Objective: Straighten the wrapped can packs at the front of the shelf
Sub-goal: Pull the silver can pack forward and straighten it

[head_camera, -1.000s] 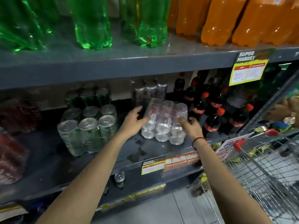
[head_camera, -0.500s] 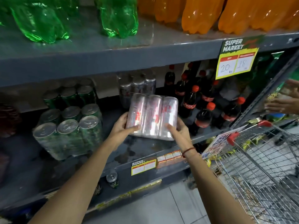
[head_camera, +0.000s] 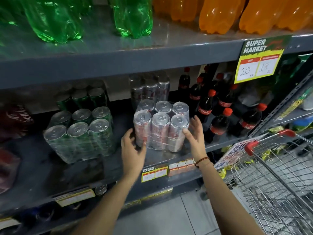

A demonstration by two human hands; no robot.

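Grey metal shelving [head_camera: 118, 58] fills the view, with a tiled floor [head_camera: 169, 216] below. At the far left of the middle shelf sit dark red wrapped packs [head_camera: 15, 119], too blurred to read. Next to them a shrink-wrapped pack of green cans [head_camera: 79, 133] stands upright near the shelf front, with more green cans behind it. On the upper shelf, green bottles [head_camera: 54, 19] stand on the left and orange bottles [head_camera: 218, 14] on the right.

Near the middle, a wrapped pack of silver cans [head_camera: 160, 126] stands upright close to the front edge of the shelf, tops up, six lids showing in two rows. The left hand [head_camera: 133, 150] curls loosely around the pack's lower left corner, its fingers touching the wrap. The right hand [head_camera: 194, 138] is spread flat against the pack's right side, fingertips on the wrap and palm slightly off it; a dark cord bracelet [head_camera: 201, 161] circles that wrist. Another silver pack [head_camera: 149, 89] sits behind. Small price labels [head_camera: 154, 173] are stuck to the shelf lip just below the hands.

Right of the pack stand dark cola bottles [head_camera: 218, 114] with red caps. A yellow price sign [head_camera: 260, 61] hangs from the upper shelf edge. At the far right a wire shopping cart [head_camera: 277, 175] with red handle ends stands beside the shelving.
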